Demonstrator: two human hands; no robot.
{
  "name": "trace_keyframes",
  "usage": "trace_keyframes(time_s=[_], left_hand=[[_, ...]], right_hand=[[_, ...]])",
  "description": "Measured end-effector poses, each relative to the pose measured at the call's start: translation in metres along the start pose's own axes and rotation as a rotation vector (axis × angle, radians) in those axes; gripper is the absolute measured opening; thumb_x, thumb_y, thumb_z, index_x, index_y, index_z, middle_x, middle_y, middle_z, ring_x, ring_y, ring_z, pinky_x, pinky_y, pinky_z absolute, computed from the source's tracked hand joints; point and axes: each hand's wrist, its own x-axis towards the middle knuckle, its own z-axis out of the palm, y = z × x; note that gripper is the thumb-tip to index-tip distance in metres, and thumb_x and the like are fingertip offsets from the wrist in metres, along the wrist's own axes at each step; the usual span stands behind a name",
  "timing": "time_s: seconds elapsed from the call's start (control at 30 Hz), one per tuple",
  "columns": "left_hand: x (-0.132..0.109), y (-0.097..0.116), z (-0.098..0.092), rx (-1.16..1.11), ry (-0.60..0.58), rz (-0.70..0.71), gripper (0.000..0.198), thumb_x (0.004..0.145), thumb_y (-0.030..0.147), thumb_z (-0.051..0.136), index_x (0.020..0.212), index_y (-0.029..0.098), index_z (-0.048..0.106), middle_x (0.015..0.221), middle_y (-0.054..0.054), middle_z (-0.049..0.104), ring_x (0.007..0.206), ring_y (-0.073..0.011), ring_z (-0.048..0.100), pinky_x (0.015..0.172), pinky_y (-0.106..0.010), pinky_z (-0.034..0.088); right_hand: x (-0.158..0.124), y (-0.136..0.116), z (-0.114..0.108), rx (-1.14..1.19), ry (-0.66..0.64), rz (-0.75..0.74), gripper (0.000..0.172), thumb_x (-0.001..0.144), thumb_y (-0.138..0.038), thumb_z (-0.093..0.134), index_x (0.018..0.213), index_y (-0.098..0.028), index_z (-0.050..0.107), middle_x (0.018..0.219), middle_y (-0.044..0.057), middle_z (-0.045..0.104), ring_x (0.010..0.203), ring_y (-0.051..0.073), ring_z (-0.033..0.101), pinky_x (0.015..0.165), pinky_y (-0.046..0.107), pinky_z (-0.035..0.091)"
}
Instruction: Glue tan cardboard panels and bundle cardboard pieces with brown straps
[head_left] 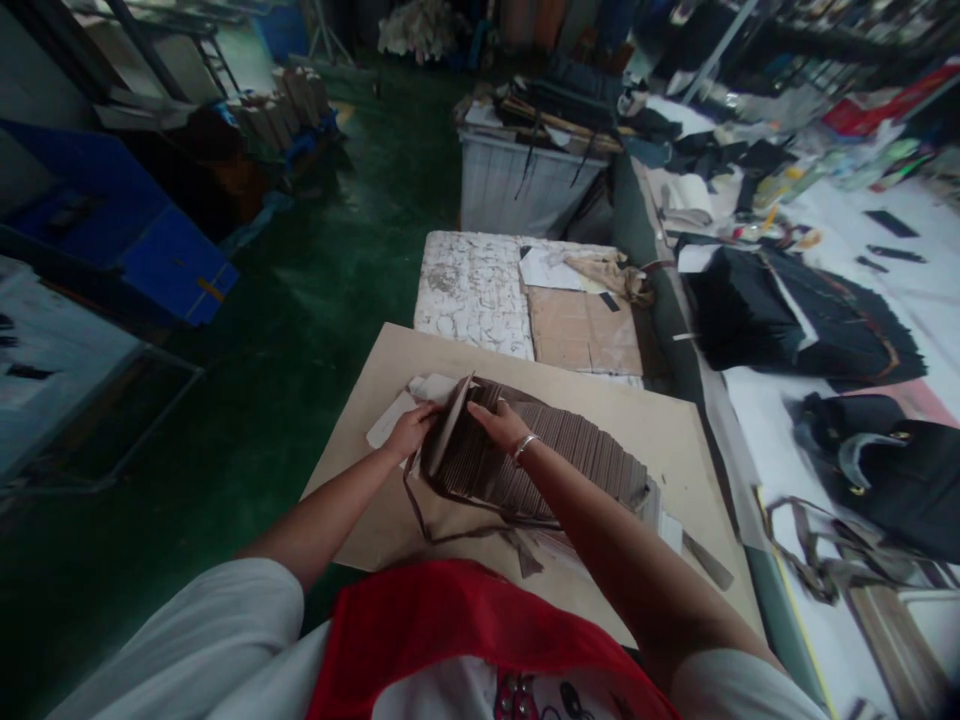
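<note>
A long bundle of thin brown fabric pieces (570, 450) lies on its side on a tan board, its layers packed edge to edge. Dark brown strips run along and around it. At its left end, my left hand (415, 425) is closed on the end pieces, fingertips against a stiff upright flap (453, 425). My right hand (501, 425), with a bracelet at the wrist, grips the top of the bundle just right of that flap; its thumb points left and its other fingers are mostly hidden. Pale card pieces (390, 418) lie beside my left hand.
The tan board (360, 400) ends above the green floor (300, 260) at left. Beyond it stand a white block-like surface (472, 290) with cardboard and a grey bin (525, 180). At right, a long table holds a black fabric stack (802, 315) and loose straps.
</note>
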Motion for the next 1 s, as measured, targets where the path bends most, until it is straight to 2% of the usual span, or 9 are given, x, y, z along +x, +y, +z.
trace_keyframes(time_s=[0.13, 0.27, 0.33, 0.4, 0.5, 0.6, 0.7, 0.8, 1.0], left_hand=[[0.001, -0.018, 0.008, 0.07, 0.098, -0.044, 0.033, 0.085, 0.028, 0.045, 0.112, 0.019, 0.061, 0.121, -0.004, 0.06, 0.116, -0.0169, 0.051, 0.103, -0.031, 0.036], [0.008, -0.034, 0.004, 0.158, 0.152, -0.12, 0.034, 0.084, 0.036, 0.048, 0.107, 0.017, 0.063, 0.131, -0.009, 0.051, 0.125, -0.0211, 0.041, 0.107, -0.036, 0.029], [0.014, -0.044, -0.002, 0.202, 0.168, -0.19, 0.046, 0.08, 0.045, 0.053, 0.116, 0.017, 0.058, 0.141, -0.011, 0.039, 0.132, -0.0285, 0.029, 0.108, -0.044, 0.023], [0.021, -0.055, -0.011, 0.235, 0.177, -0.285, 0.071, 0.071, 0.055, 0.06, 0.128, 0.016, 0.046, 0.146, -0.016, 0.027, 0.135, -0.0366, 0.018, 0.107, -0.054, 0.017], [0.03, -0.07, -0.026, 0.26, 0.161, -0.385, 0.094, 0.061, 0.064, 0.063, 0.136, 0.016, 0.033, 0.144, -0.021, 0.028, 0.134, -0.0401, 0.018, 0.104, -0.06, 0.016], [0.038, -0.081, -0.038, 0.248, 0.134, -0.431, 0.097, 0.058, 0.067, 0.064, 0.136, 0.016, 0.033, 0.142, -0.023, 0.031, 0.131, -0.0393, 0.027, 0.101, -0.055, 0.025], [0.043, -0.087, -0.042, 0.166, 0.06, -0.426, 0.084, 0.06, 0.068, 0.061, 0.122, 0.013, 0.05, 0.127, -0.021, 0.05, 0.117, -0.0356, 0.047, 0.094, -0.045, 0.038], [0.047, -0.09, -0.036, 0.058, -0.014, -0.374, 0.068, 0.067, 0.066, 0.055, 0.111, 0.014, 0.06, 0.113, -0.015, 0.062, 0.104, -0.0286, 0.058, 0.088, -0.036, 0.044], [0.045, -0.09, -0.025, -0.124, -0.037, -0.326, 0.064, 0.074, 0.06, 0.052, 0.119, 0.015, 0.056, 0.116, -0.01, 0.062, 0.108, -0.0231, 0.057, 0.09, -0.029, 0.044]], right_hand=[[-0.01, -0.011, 0.029, 0.157, 0.132, 0.153, 0.074, 0.062, -0.06, 0.066, 0.114, -0.012, 0.045, 0.104, 0.015, 0.063, 0.094, 0.025, 0.063, 0.083, 0.034, 0.049], [-0.01, -0.023, 0.042, 0.209, 0.22, 0.147, 0.082, 0.054, -0.059, 0.072, 0.116, -0.015, 0.04, 0.109, 0.015, 0.061, 0.097, 0.024, 0.062, 0.086, 0.034, 0.048], [-0.008, -0.027, 0.041, 0.217, 0.229, 0.166, 0.083, 0.053, -0.055, 0.075, 0.116, -0.015, 0.04, 0.11, 0.015, 0.061, 0.098, 0.023, 0.062, 0.087, 0.034, 0.048], [-0.006, -0.027, 0.039, 0.244, 0.239, 0.196, 0.08, 0.053, -0.051, 0.076, 0.115, -0.016, 0.041, 0.11, 0.014, 0.061, 0.099, 0.023, 0.061, 0.088, 0.035, 0.048], [-0.003, -0.023, 0.04, 0.392, 0.261, 0.216, 0.07, 0.053, -0.042, 0.079, 0.11, -0.017, 0.046, 0.109, 0.012, 0.063, 0.097, 0.022, 0.062, 0.087, 0.035, 0.05], [-0.002, -0.02, 0.045, 0.694, 0.165, 0.192, 0.051, 0.059, -0.036, 0.075, 0.099, -0.017, 0.052, 0.102, 0.009, 0.066, 0.09, 0.022, 0.064, 0.076, 0.033, 0.055], [-0.002, -0.024, 0.051, 0.857, 0.017, 0.164, 0.041, 0.064, -0.038, 0.07, 0.096, -0.017, 0.055, 0.095, 0.008, 0.068, 0.08, 0.022, 0.066, 0.062, 0.03, 0.056], [0.0, -0.034, 0.054, 0.708, -0.004, 0.151, 0.048, 0.064, -0.045, 0.069, 0.101, -0.019, 0.056, 0.091, 0.006, 0.069, 0.076, 0.02, 0.066, 0.057, 0.029, 0.055], [0.013, -0.049, 0.052, 0.381, 0.128, 0.097, 0.057, 0.064, -0.054, 0.068, 0.106, -0.018, 0.056, 0.093, 0.007, 0.069, 0.085, 0.021, 0.065, 0.067, 0.029, 0.054]])
